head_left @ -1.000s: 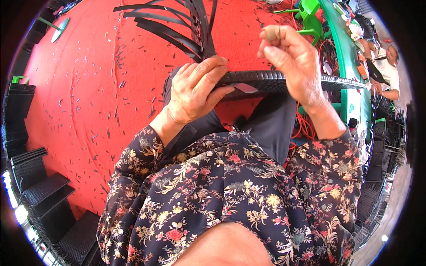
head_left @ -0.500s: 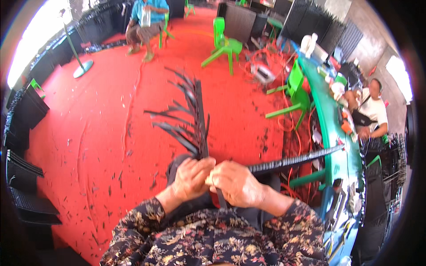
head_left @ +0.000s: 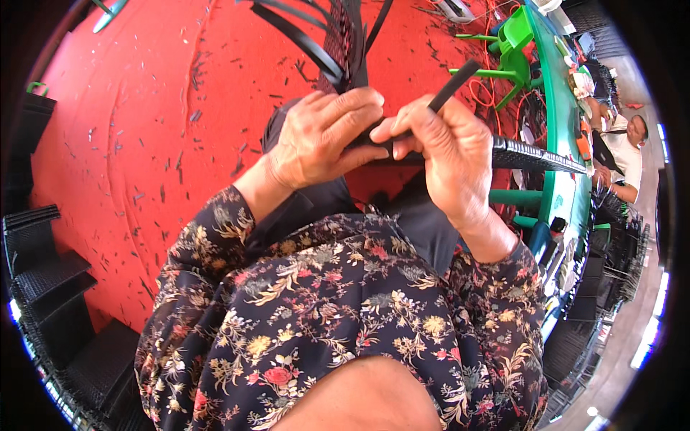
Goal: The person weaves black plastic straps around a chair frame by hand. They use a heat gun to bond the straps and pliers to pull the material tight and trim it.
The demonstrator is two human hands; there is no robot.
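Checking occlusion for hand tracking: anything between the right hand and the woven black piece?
Nothing visible. The right hand, with a flat black strip in its grip, is in front of the woven black piece. The left hand is close by on the left. Whether the right one touches the piece is unclear.

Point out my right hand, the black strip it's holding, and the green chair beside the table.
Right hand (head_left: pixel 456 152): head view, middle of hand.
Black strip (head_left: pixel 453 85): head view, protruding length.
Green chair (head_left: pixel 512 63): head view, seat.
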